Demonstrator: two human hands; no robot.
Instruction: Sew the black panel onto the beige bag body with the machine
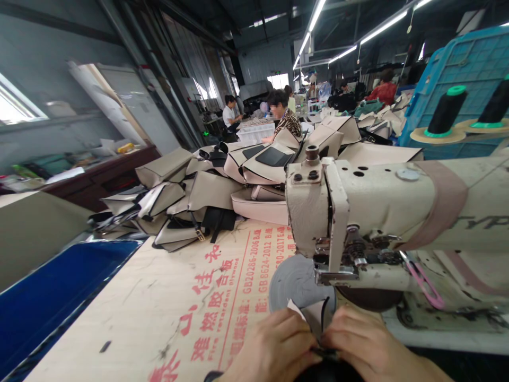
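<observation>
At the lower edge of the view, my left hand and my right hand are close together, fingers closed on a beige bag piece with a black edge. The piece stands up between my fingertips, and its lower part is hidden by the hands and something black below. Just beyond it lies a grey round disc on the plywood tabletop. An off-white sewing machine stands to the right, its head above and past my right hand. Pink-handled thread snips rest against the machine.
Beige bags with black trim are heaped behind the tabletop. A blue bin is at left. Black thread cones stand at upper right before a blue plastic crate. A co-worker in a patterned top sits beyond the heap.
</observation>
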